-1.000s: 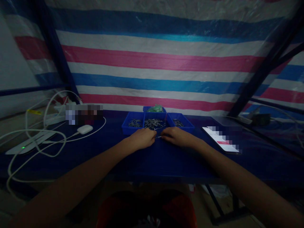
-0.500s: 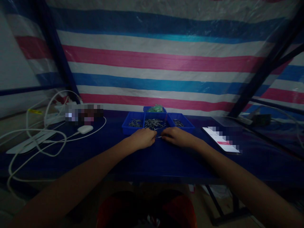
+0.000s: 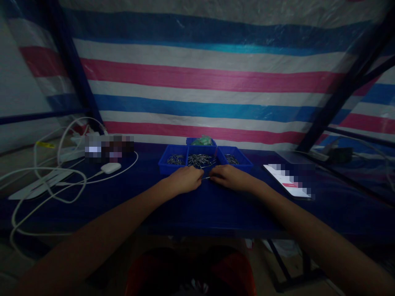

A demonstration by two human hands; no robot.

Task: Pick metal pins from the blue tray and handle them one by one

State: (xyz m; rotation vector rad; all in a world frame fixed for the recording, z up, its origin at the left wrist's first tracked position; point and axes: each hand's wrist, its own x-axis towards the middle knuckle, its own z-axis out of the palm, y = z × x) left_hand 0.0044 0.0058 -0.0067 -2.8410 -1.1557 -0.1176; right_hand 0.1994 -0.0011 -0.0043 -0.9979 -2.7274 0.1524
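Between my two hands, just in front of the blue bins, runs a thin silvery metal pin point(image 3: 206, 178). My left hand point(image 3: 189, 179) is closed, its thumb and fingertips pinching the pin's left end. At the other end, the bent fingers of my right hand point(image 3: 226, 176) close on the same pin. Small metal pins fill part of the left bin point(image 3: 163, 167), the middle bin point(image 3: 202, 149) and the right bin point(image 3: 247, 167). Too little detail shows to tell the exact kind of pin.
Behind the middle bin, another blue bin point(image 3: 189, 140) holds a green plastic bag point(image 3: 202, 141). A lit phone point(image 3: 280, 179) lies on the blue table point(image 3: 197, 213) at right. White cables point(image 3: 83, 185) and a white charger point(image 3: 111, 167) lie at left. Striped sheeting point(image 3: 197, 82) hangs behind.
Almost nothing differs. Both hands stay in place around the thin metal pin, with at most a slight shift of the fingers.
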